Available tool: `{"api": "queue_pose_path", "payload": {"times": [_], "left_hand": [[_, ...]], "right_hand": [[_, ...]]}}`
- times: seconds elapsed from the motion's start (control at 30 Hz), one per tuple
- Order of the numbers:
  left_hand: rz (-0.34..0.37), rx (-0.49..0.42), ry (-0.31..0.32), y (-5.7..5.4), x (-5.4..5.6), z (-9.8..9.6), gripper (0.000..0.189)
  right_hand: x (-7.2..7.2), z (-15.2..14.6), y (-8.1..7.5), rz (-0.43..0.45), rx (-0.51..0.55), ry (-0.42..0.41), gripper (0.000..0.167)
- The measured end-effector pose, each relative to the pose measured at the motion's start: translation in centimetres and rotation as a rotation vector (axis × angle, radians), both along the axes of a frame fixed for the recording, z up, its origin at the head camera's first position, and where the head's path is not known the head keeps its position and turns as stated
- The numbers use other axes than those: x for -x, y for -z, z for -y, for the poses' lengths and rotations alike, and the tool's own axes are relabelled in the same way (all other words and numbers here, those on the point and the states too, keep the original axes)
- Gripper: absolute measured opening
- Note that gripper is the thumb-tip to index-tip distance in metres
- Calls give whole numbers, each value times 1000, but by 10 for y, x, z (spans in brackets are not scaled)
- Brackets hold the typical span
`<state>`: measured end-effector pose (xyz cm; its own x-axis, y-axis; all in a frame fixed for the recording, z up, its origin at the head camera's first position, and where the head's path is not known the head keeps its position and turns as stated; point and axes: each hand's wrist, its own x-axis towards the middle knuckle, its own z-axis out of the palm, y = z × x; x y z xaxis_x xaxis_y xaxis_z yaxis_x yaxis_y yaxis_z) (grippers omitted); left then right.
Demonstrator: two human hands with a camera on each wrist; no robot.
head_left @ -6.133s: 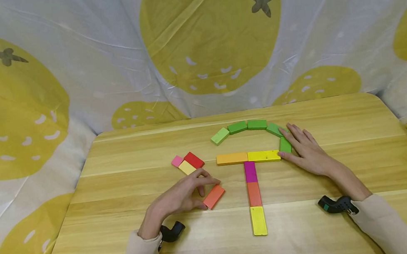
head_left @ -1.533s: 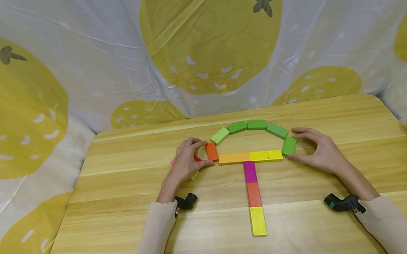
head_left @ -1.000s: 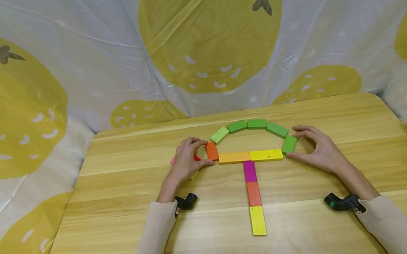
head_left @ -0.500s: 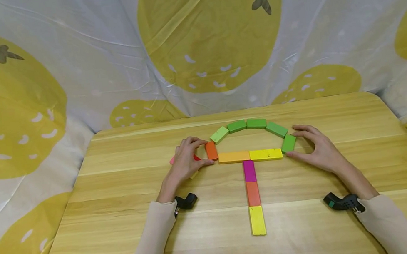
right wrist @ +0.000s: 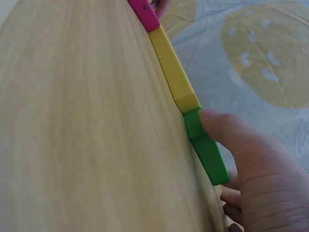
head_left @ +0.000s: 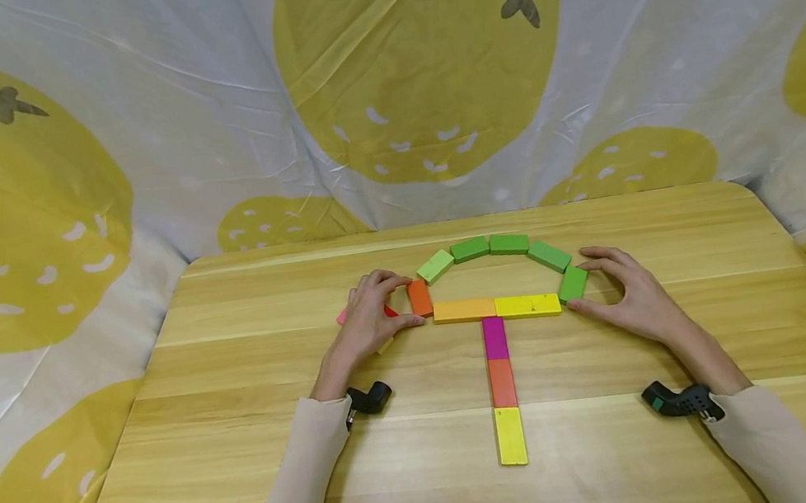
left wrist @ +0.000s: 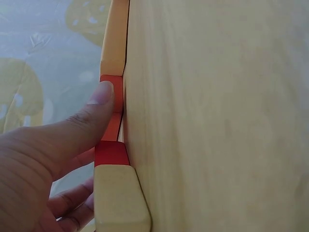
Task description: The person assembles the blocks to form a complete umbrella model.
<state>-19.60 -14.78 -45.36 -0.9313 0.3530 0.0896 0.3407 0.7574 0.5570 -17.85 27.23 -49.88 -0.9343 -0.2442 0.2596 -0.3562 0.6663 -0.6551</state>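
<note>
In the head view my left hand (head_left: 367,314) holds an orange block (head_left: 419,298) between thumb and fingertips, at the left end of an arch of green blocks (head_left: 471,249). Opposite it, my right hand (head_left: 632,292) grips the arch's rightmost green block (head_left: 574,285) at its two ends. Between these held blocks runs a bar made of a light orange block (head_left: 464,311) and a yellow block (head_left: 527,306). Below its middle, a magenta block (head_left: 495,338), a coral block (head_left: 503,383) and another yellow block (head_left: 510,436) form a straight stem.
Partly hidden beneath my left hand lie a pink block (head_left: 341,317), a red block (left wrist: 112,153) and a pale yellow block (left wrist: 120,193). The wooden table (head_left: 248,468) meets a fruit-patterned curtain (head_left: 419,67) at the back.
Since the earliest frame, my left hand has brought the orange block up to the arch's left end. The right-end green block has shifted right and tilted. Over the last second both hands stay nearly still.
</note>
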Motion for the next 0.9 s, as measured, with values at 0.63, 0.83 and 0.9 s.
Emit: {"api": "queue_pose_path", "payload": {"times": [0.63, 0.83, 0.9], "left_hand": [[-3, 7, -17, 1, 0, -2, 63], [4, 5, -13, -1, -1, -2, 64], [4, 8, -13, -1, -1, -1, 64]], "right_hand": [[-1, 0, -1, 0, 10, -4, 53], [-1, 0, -1, -16, 16, -1, 54], [-1, 0, 0, -22, 16, 0, 54]]}}
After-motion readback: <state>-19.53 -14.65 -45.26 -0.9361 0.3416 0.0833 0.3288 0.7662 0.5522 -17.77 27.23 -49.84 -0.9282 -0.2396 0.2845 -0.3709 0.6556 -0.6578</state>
